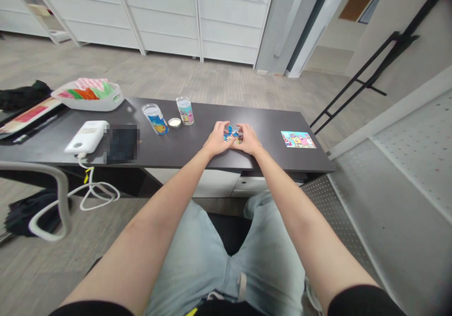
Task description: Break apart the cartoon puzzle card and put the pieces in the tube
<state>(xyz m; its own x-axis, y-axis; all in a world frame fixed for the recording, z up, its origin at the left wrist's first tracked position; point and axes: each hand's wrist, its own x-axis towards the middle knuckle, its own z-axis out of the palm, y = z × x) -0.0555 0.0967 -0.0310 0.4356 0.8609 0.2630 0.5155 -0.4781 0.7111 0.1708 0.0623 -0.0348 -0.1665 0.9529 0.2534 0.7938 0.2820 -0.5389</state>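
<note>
left hand point(217, 139): fingers bent, slightly spread
right hand point(250, 140): fingers curled inward; whether pieces are pinched by either hand cannot be told
small multicoloured pieces point(233, 133): gathered between both hands on dark grey table point(275, 118)
bright rectangular picture card point(298, 139): laid flat, rightward

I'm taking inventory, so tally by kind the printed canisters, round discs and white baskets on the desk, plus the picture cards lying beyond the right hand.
Printed canisters: 2
Round disc: 1
White basket: 1
Picture card beyond the right hand: 1
Total: 5
</note>
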